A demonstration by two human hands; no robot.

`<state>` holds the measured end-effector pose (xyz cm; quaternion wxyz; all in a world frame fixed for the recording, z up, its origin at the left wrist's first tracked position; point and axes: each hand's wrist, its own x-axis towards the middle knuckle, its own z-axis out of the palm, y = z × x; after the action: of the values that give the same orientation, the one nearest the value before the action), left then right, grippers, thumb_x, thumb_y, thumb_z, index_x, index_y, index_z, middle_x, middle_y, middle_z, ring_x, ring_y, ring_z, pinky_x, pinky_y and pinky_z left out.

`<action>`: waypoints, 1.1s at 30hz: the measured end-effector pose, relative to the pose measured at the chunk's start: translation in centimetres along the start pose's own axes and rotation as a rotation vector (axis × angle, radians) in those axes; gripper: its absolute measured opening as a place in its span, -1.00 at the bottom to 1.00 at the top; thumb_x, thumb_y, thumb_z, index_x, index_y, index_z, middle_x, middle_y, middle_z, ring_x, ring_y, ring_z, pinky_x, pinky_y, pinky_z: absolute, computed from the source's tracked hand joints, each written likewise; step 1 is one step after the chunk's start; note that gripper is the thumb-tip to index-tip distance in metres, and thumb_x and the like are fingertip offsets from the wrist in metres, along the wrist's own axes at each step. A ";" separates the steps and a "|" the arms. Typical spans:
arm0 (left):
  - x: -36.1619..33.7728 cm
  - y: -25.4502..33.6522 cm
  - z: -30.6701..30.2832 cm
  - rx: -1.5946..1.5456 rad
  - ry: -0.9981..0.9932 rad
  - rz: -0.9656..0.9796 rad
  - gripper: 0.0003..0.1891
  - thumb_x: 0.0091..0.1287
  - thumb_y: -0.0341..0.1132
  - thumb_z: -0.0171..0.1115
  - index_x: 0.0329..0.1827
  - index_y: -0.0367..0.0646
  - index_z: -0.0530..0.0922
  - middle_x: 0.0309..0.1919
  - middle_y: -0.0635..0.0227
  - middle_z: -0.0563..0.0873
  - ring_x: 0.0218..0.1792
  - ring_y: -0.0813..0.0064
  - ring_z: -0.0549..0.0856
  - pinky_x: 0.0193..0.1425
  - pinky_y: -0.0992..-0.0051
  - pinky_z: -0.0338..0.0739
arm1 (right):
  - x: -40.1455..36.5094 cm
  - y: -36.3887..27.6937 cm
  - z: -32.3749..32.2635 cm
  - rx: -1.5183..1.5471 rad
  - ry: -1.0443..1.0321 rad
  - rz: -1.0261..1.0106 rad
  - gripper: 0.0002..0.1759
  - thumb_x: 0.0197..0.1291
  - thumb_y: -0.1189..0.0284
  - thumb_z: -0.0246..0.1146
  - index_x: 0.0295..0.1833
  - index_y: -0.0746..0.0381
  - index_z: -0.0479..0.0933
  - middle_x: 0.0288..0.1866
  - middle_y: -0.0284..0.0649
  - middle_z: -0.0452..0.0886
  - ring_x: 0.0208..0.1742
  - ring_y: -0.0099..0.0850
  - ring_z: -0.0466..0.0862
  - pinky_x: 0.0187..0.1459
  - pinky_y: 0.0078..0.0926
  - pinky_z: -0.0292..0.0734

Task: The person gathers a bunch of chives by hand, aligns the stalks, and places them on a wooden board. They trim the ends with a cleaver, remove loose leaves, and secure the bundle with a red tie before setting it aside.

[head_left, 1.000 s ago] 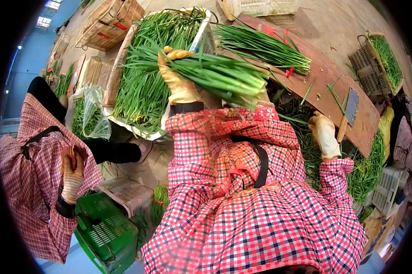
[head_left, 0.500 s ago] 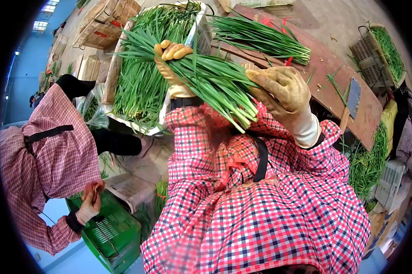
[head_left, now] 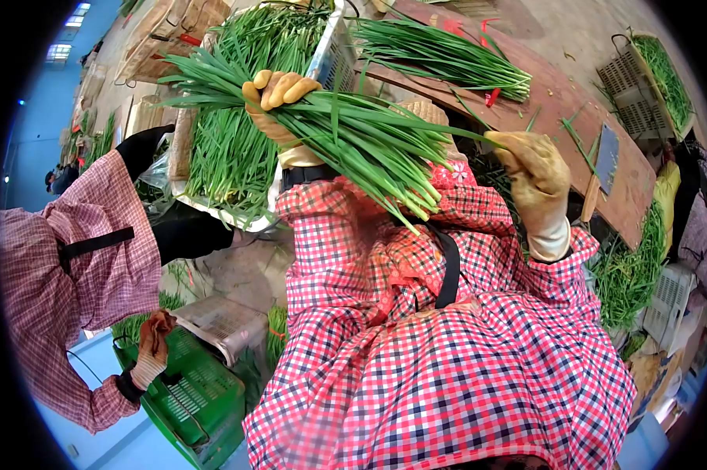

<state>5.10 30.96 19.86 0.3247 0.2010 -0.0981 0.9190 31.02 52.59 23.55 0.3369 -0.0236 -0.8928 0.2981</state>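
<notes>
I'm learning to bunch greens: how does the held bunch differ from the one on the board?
The held bunch is in the left hand; the board bunch lies on the board. The held bunch's stalk ends are staggered, the board bunch's nearly level. Both are long and green.

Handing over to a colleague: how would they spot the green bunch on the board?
Right of the heaped crate runs a reddish-brown board. Across its far end lies a bunch of long green leaves. Unlike the bunch in the left hand, it rests untouched, a red strip poking out near its pale ends.
</notes>
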 end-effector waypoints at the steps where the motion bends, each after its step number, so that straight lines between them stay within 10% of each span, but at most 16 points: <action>1: 0.0 0.5 -0.3 -0.007 -0.030 -0.007 -0.82 0.39 -0.24 0.25 -0.28 -0.16 0.64 -0.56 0.55 0.67 -0.45 0.61 0.65 -0.14 0.51 0.60 | -1.0 0.7 -0.5 0.046 0.022 0.085 -0.80 0.11 0.55 0.40 -0.11 0.18 0.71 -0.23 -0.21 0.75 -0.19 -0.30 0.73 -0.12 -0.41 0.59; 5: -0.5 3.5 -2.8 -0.007 -0.154 -0.030 -0.75 0.43 -0.17 0.21 -0.15 -0.20 0.64 -0.48 0.50 0.71 -0.39 0.55 0.69 -0.07 0.47 0.62 | -8.5 8.2 -2.0 -0.231 -0.102 0.554 -0.83 0.22 0.44 0.37 -0.10 0.23 0.72 -0.22 -0.16 0.76 -0.18 -0.21 0.73 -0.11 -0.39 0.59; 6: -0.5 4.0 -2.8 0.001 -0.184 -0.040 -0.76 0.43 -0.17 0.20 -0.17 -0.19 0.63 -0.49 0.51 0.71 -0.40 0.55 0.68 -0.07 0.47 0.62 | -8.7 8.9 -2.5 -0.636 -0.509 0.588 -0.77 0.24 0.39 0.36 -0.03 0.25 0.69 -0.09 -0.08 0.75 -0.05 -0.20 0.72 0.00 -0.41 0.58; 10: -0.7 2.9 -1.5 -0.013 -0.287 -0.064 -0.78 0.42 -0.19 0.20 -0.23 -0.16 0.62 -0.50 0.53 0.69 -0.43 0.56 0.67 -0.08 0.47 0.61 | -6.8 3.9 -1.3 0.309 -0.221 0.696 -0.54 0.17 0.44 0.43 0.20 0.24 0.56 0.22 -0.08 0.62 0.24 -0.23 0.62 0.26 -0.39 0.46; 13: -0.6 1.4 -0.5 -0.028 -0.345 -0.077 -0.80 0.41 -0.20 0.19 -0.28 -0.15 0.61 -0.51 0.54 0.67 -0.45 0.57 0.65 -0.09 0.48 0.61 | -1.9 -0.9 0.3 0.210 -0.051 0.072 -0.50 0.16 0.46 0.43 0.23 0.24 0.55 0.27 -0.13 0.59 0.28 -0.21 0.57 0.30 -0.30 0.43; 20: -1.1 -1.3 0.8 -0.017 -0.349 -0.055 -0.79 0.39 -0.24 0.18 -0.40 -0.10 0.58 -0.53 0.57 0.64 -0.49 0.58 0.62 -0.11 0.49 0.59 | 0.7 -3.5 7.0 0.034 -0.049 -0.245 -0.50 0.12 0.41 0.42 0.21 0.18 0.56 -0.12 -0.16 0.70 -0.12 -0.19 0.69 -0.07 -0.30 0.58; 23: -1.9 1.2 -0.6 -0.035 -0.032 0.005 -0.68 0.49 -0.14 0.11 -0.09 -0.27 0.63 -0.52 0.53 0.65 -0.41 0.55 0.64 -0.09 0.49 0.60 | 0.0 -2.5 7.2 0.168 -0.072 -0.009 -0.59 0.12 0.45 0.41 0.13 0.16 0.60 -0.19 -0.14 0.71 -0.20 -0.21 0.71 -0.14 -0.31 0.60; 25: -2.4 2.0 -1.2 -0.047 0.200 -0.009 -0.74 0.42 -0.26 0.16 -0.48 -0.09 0.60 -0.49 0.51 0.70 -0.35 0.52 0.64 -0.10 0.51 0.60 | -0.2 -1.9 6.5 0.296 0.035 0.087 -0.75 0.21 0.47 0.37 0.02 0.18 0.63 -0.23 -0.13 0.72 -0.25 -0.20 0.72 -0.17 -0.36 0.60; 33: -2.1 2.8 -2.5 -0.078 0.329 0.022 -0.77 0.41 -0.22 0.18 -0.40 -0.11 0.62 -0.53 0.52 0.68 -0.37 0.50 0.63 -0.12 0.46 0.57 | -1.4 1.0 2.3 0.693 -0.203 0.647 -0.64 0.40 0.26 0.27 0.11 0.31 0.62 -0.18 -0.33 0.71 -0.17 -0.52 0.63 -0.07 -0.53 0.53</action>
<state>4.06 28.43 16.56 0.3336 0.0340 -0.0813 0.9386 30.53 51.87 20.81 0.1263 -0.1574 -0.7161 0.6682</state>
